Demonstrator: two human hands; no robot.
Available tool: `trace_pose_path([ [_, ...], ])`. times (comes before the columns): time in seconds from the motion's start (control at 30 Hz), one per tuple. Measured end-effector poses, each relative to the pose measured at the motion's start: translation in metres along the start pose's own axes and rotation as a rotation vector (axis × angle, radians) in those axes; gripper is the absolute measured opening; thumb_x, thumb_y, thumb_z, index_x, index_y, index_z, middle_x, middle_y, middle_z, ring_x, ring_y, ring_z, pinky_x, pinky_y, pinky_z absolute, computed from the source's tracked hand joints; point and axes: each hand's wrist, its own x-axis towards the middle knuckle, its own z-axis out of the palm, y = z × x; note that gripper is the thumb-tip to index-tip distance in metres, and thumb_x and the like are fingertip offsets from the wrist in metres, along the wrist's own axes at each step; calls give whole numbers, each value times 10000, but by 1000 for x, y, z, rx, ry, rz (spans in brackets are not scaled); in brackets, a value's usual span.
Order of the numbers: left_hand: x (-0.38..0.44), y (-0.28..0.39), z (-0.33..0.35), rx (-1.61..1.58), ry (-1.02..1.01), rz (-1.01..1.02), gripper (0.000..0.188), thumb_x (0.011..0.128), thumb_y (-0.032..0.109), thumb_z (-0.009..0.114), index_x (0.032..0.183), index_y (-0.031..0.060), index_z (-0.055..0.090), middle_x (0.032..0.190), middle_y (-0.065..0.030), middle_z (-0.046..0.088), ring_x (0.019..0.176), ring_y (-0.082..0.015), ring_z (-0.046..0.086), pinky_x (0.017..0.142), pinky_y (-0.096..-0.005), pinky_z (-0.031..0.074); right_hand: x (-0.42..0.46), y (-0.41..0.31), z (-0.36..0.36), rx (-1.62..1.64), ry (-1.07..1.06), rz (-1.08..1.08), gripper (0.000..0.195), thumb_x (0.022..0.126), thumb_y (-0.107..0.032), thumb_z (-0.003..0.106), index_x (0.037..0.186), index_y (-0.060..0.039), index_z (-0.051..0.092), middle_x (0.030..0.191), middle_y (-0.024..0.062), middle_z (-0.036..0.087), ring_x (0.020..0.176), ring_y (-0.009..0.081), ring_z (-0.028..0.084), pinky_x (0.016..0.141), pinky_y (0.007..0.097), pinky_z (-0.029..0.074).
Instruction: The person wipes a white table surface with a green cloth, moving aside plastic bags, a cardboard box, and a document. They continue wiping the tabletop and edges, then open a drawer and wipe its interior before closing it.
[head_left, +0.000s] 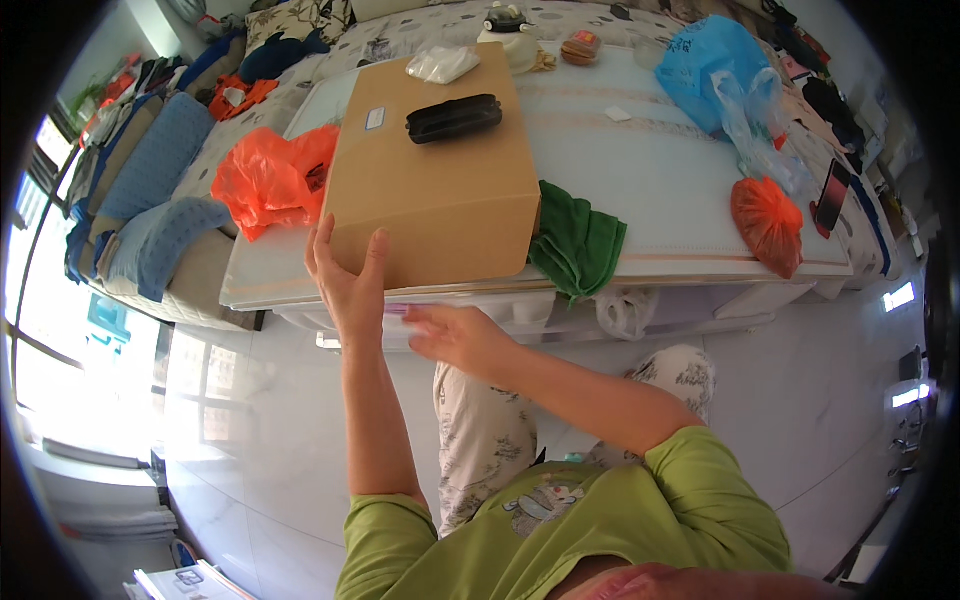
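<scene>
A large cardboard box (442, 195) lies near the front edge of a low table. At its front left corner is my left hand (346, 281), thumb and fingers spread, seemingly resting against the cardboard. My right hand (457, 336) is blurred, in front of the table edge and below the box. By its fingertips shows a thin purple object (396, 308), partly hidden behind my left wrist; whether I grip it is unclear. On top of the box sit a black elongated case (454, 119) and a white plastic packet (442, 64).
Orange plastic bags (274, 180) lie left of the box, and a green cloth (576, 240) hangs over the table edge (675, 264) at its right. Farther right are a blue bag (709, 71), a tied red bag (766, 225) and a phone (832, 196). A sofa (202, 270) stands left.
</scene>
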Motion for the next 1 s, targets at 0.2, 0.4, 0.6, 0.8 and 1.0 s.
trace_pose_path([
  [0.2, 9, -13, -1, 203, 54, 86, 667, 815, 229, 774, 1387, 71, 471, 1507, -209, 253, 1379, -350, 347, 1083, -441, 374, -36, -100, -47, -500, -146, -102, 205, 923, -175, 669, 1020, 2, 702, 862, 100, 716, 828, 116, 655, 754, 283, 524],
  [0.4, 38, -28, -11, 219, 198, 211, 634, 811, 172, 771, 1372, 92, 488, 1507, -224, 248, 1394, -385, 307, 1090, -465, 352, 43, -126, -131, -606, 317, -310, 216, 928, -206, 655, 1023, -17, 698, 814, 69, 713, 757, 100, 655, 667, 270, 528],
  [0.6, 31, 27, -3, 367, 363, 319, 558, 798, 141, 778, 1305, 90, 550, 1461, -198, 339, 1367, -388, 343, 1077, -482, 351, 146, -143, -182, -1205, 410, -348, 325, 882, -165, 646, 1207, -160, 660, 1049, 108, 694, 919, 223, 657, 855, 348, 530],
  [0.8, -3, 107, 64, -8, 301, 567, 441, 807, 149, 789, 1203, 68, 613, 1347, -152, 502, 1292, -312, 454, 1055, -423, 381, 253, -131, -221, -1539, 467, -509, 357, 842, -201, 652, 1194, -255, 670, 1122, 92, 680, 1049, 314, 616, 927, 417, 490],
  [1.0, -9, 65, 83, 15, 170, 456, 387, 822, 108, 768, 1177, 55, 623, 1348, -150, 508, 1254, -293, 492, 1024, -399, 416, 247, -136, -216, -1446, 685, -395, 124, 832, -189, 627, 896, -182, 733, 937, 75, 706, 1011, 325, 624, 815, 458, 513],
])
